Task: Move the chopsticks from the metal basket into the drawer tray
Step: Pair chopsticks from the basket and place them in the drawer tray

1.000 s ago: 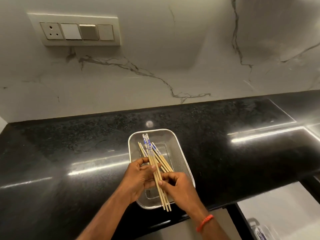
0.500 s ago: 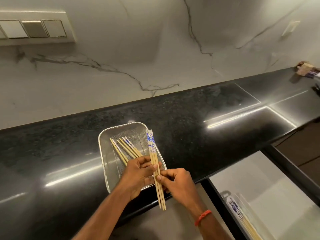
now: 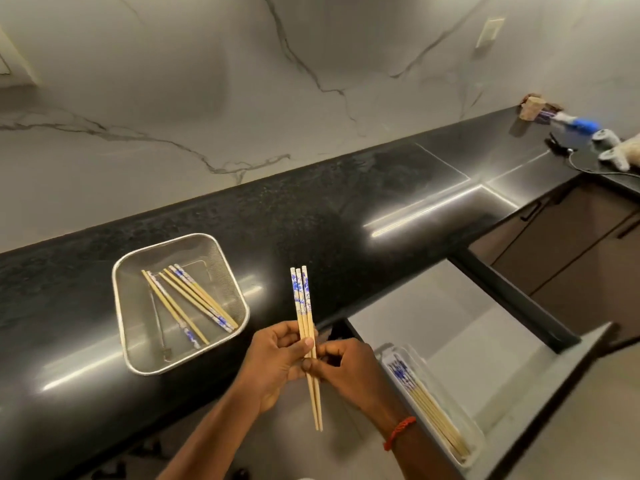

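- Chopsticks [image 3: 300, 296] in hand: three in a tight bundle, held in the air off the tabletop [image 3: 311, 220] edge, blue-patterned ends up, plain tips down
- bundle sits between metal basket [image 3: 119, 306] on the left and drawer tray [image 3: 479, 441] lower right, touching neither
- left hand [image 3: 273, 365]: fingers [image 3: 282, 336] clamped round the bundle's middle, thumb pressed across the front
- right hand [image 3: 349, 372]: fingers pinching the same bundle just below the left thumb
- loose chopsticks [image 3: 194, 303]: several more lying crossed in the basket, so task looks partway done
- stored chopsticks [image 3: 429, 407]: already lying lengthwise in the tray, inside the open drawer [image 3: 467, 327]
- risk: grip is at mid-length only, so one stick could slide out or the three could fan apart when one hand lets go
- risk: tray is narrow and partly filled; a bundle coming in at an angle could catch the rim or end up on the drawer floor beside it
- risk: dropping it from height could scatter the stored ones
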Action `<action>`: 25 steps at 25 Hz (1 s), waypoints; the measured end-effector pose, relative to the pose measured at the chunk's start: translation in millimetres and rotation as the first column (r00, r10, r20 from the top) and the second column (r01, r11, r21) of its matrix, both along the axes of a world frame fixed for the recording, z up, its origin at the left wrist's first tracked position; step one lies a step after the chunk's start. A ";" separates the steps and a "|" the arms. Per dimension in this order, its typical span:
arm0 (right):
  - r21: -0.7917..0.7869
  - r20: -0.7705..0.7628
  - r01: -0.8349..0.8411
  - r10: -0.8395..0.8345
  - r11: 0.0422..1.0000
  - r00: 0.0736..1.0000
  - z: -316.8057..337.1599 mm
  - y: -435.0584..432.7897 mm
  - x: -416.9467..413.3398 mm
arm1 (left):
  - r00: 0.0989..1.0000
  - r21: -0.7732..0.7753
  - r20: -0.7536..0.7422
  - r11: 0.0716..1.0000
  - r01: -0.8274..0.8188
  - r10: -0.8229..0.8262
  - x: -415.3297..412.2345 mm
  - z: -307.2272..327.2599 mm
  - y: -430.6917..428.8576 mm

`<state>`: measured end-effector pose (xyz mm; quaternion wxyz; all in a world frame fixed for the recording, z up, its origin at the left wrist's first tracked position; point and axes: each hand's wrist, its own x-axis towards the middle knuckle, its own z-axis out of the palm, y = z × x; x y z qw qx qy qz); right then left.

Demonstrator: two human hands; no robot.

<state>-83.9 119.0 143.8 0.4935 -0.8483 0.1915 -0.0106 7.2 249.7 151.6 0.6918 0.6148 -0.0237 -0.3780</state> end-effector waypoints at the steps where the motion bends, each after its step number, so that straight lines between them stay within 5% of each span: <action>1: 0.027 0.011 0.027 -0.028 0.999 1.000 -2.9 -7.2 -13.1 | 1.000 0.015 0.008 1.000 0.022 -0.022 -11.8 -1.5 -8.7; 17: 0.182 -0.004 0.169 -0.171 0.969 0.985 -27.6 -94.9 -130.9 | 0.994 0.087 -0.063 0.991 0.098 -0.093 -135.3 -31.7 -100.2; 25: -0.080 -0.078 0.306 -0.312 0.949 0.947 -53.2 -165.9 -147.3 | 0.966 0.202 -0.122 0.947 0.251 -0.230 -144.1 -38.5 -107.5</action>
